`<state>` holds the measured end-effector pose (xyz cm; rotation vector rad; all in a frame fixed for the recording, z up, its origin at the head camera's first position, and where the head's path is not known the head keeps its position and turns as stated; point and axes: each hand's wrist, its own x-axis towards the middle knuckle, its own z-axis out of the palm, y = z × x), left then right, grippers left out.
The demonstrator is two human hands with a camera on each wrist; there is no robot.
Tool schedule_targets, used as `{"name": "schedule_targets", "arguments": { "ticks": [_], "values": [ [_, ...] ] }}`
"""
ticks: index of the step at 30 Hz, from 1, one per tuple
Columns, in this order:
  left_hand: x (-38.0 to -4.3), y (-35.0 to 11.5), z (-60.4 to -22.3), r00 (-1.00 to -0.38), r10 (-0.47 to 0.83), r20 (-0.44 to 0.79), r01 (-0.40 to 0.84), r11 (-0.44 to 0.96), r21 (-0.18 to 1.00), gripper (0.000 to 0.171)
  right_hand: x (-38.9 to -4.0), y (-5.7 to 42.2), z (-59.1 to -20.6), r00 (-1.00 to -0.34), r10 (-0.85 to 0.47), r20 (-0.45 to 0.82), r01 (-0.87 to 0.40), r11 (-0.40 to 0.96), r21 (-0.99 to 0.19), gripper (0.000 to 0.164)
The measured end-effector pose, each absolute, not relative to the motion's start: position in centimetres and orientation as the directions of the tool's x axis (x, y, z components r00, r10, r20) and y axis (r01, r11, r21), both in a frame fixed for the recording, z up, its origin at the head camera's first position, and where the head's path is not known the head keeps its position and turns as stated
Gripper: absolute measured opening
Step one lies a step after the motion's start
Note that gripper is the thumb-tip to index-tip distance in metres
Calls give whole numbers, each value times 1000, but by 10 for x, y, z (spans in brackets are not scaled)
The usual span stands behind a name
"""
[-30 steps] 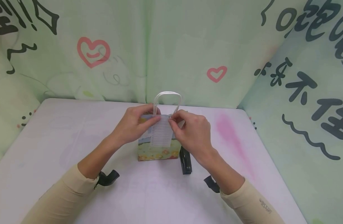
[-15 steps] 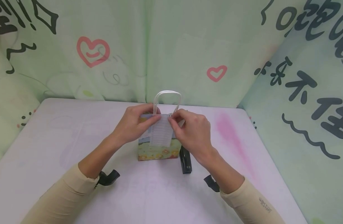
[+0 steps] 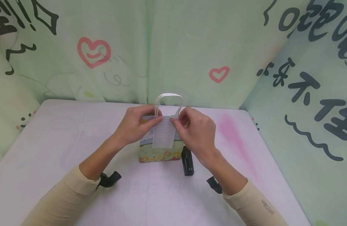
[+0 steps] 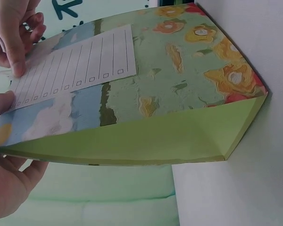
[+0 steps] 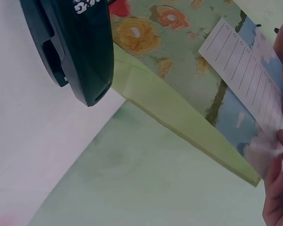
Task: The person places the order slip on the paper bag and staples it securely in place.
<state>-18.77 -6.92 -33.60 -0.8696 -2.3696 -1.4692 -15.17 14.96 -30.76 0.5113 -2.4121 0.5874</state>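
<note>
A small paper gift bag [image 3: 160, 155] with a painted flower-meadow print stands upright on the table. Against the upper part of its front lies a lined paper checklist [image 3: 163, 136]; small boxes run down one side of it in the left wrist view. My left hand [image 3: 135, 125] grips the top edge, thumb on the paper's upper left, fingers behind the bag. At the paper's upper right corner, my right hand [image 3: 199, 131] pinches the top edge beside the foot of the white handle [image 3: 169, 94]. Exactly what lies between those fingertips is too small to tell.
A black stapler [image 3: 187, 161] lies on the table right beside the bag's lower right corner, below my right hand. The white-covered table [image 3: 85, 135] ends just behind the bag, where a green curtain [image 3: 184, 62] hangs.
My right hand has moved slightly up and right, its index finger lifting a little from the thumb. The left hand, bag and stapler stay about where they were.
</note>
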Motion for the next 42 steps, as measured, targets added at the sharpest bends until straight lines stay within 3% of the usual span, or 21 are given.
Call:
{"name": "schedule_targets", "arguments": {
  "ticks": [4,8,16,42],
  "values": [
    [-188,-71,-336,-792,371,484,597,308,741,8,-154,152,-309,-725,-170,667,-464,837,-291,38],
    [-189,-72,-336,-775,386,501,617,285,734,7,-160,156,-307,-745,-179,643,-516,765,-385,41],
    [-190,-75,-334,-762,405,506,629,275,727,5,-169,158,-304,-833,-274,481,-530,645,-551,15],
    [-192,-76,-327,-803,379,460,585,353,730,8,-171,159,-305,-868,-270,416,-488,619,-615,9]
  ]
}}
